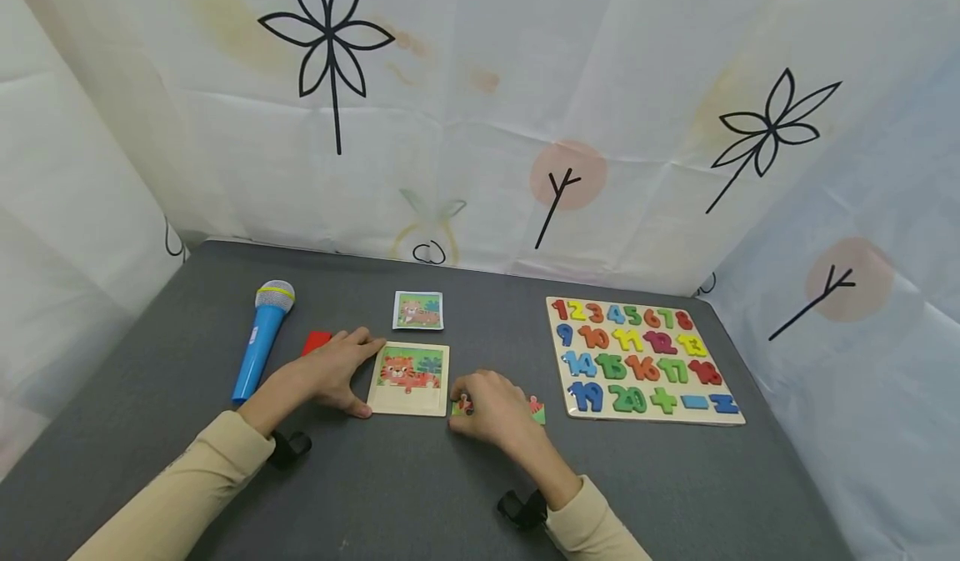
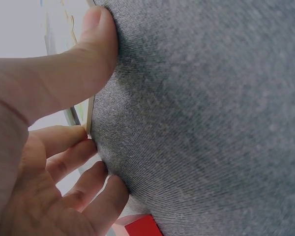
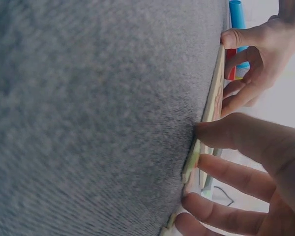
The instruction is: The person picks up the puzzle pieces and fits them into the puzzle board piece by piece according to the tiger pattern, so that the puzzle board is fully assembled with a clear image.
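Observation:
My left hand (image 1: 341, 369) rests along the left side of a small wooden puzzle board (image 1: 408, 403), thumb at its near corner and a fingertip at the far one. Tiger picture pieces (image 1: 405, 371) fill the upper part of the board, above a bare strip. Just right of the board, my right hand (image 1: 491, 407) pinches a green puzzle piece (image 3: 189, 164) between thumb and index finger, low against the table. Another green and red piece (image 1: 537, 411) shows beyond the right hand, partly covered by it.
Behind the board lies a tiger picture card (image 1: 418, 311). A blue toy microphone (image 1: 262, 340) and a red block (image 1: 315, 342) are on the left. A number puzzle board (image 1: 652, 418) with coloured numerals lies to the right. Printed white cloth (image 1: 480, 127) hangs behind the grey table.

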`<action>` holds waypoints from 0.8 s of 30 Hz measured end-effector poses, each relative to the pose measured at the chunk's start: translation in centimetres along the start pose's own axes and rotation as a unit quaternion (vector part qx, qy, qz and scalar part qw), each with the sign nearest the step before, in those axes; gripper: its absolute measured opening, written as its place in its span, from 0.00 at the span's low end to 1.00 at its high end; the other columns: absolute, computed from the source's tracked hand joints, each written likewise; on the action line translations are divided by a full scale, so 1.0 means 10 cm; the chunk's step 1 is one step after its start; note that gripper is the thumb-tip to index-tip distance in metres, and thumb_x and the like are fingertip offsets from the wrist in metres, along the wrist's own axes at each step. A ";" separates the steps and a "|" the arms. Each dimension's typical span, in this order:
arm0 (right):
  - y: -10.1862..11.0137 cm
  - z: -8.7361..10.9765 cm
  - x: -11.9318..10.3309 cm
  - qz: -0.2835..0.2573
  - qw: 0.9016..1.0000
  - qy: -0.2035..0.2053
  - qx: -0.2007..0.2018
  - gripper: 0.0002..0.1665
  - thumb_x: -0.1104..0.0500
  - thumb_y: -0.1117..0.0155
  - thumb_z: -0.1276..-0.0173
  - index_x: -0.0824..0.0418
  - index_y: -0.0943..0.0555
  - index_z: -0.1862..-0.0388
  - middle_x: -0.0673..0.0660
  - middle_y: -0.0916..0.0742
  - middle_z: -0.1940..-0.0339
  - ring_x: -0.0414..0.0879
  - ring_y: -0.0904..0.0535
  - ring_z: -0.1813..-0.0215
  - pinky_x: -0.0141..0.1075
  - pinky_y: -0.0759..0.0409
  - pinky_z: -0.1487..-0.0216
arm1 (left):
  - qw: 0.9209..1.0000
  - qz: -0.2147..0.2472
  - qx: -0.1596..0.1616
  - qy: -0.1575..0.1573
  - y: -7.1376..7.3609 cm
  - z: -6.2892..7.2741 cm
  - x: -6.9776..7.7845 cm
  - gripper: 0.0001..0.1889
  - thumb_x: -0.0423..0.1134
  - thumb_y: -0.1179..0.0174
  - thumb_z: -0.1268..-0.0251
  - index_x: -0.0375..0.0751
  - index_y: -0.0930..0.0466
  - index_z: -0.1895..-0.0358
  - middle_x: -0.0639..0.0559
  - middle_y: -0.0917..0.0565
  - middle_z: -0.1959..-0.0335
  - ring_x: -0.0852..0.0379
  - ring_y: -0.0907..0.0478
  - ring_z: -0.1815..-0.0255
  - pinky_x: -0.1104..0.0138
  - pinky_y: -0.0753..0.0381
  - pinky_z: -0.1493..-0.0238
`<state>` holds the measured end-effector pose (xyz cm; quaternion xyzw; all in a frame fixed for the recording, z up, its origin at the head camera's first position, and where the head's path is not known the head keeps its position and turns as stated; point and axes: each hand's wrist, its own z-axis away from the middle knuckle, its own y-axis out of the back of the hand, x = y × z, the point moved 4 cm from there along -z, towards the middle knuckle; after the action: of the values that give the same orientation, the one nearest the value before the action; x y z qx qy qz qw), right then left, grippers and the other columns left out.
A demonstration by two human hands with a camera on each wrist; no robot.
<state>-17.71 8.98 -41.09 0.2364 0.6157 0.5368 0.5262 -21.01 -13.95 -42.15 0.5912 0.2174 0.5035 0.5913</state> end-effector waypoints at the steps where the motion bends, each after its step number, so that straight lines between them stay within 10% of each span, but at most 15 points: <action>1: 0.00 0.00 0.00 -0.002 1.000 0.001 0.000 0.14 0.54 0.21 0.41 0.58 0.11 0.58 0.53 0.13 0.63 0.41 0.27 0.67 0.33 0.29 0.71 | 1.000 0.001 0.000 0.001 0.00 0.00 0.00 0.53 0.55 0.18 0.56 0.34 0.32 0.27 0.41 0.26 0.39 0.44 0.30 0.44 0.45 0.21 0.39; 13: 0.04 -0.06 -0.04 -0.006 0.999 0.004 0.033 0.13 0.53 0.21 0.42 0.57 0.11 0.61 0.53 0.16 0.68 0.41 0.29 0.69 0.32 0.32 0.71 | 1.000 0.001 0.002 0.001 0.00 0.01 0.00 0.53 0.55 0.18 0.57 0.34 0.32 0.27 0.41 0.26 0.38 0.44 0.30 0.43 0.45 0.21 0.39; 24: -0.02 -0.24 -0.51 0.025 0.998 0.046 0.042 0.11 0.53 0.24 0.42 0.53 0.11 0.60 0.50 0.16 0.67 0.37 0.30 0.69 0.30 0.32 0.73 | 1.000 0.005 0.013 -0.003 0.01 0.03 0.01 0.53 0.54 0.17 0.58 0.33 0.31 0.27 0.42 0.25 0.40 0.44 0.29 0.44 0.46 0.20 0.40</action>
<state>-18.17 3.58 -39.54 0.2481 0.6555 0.5336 0.4733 -20.78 -14.01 -41.99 0.6018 0.2194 0.5015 0.5816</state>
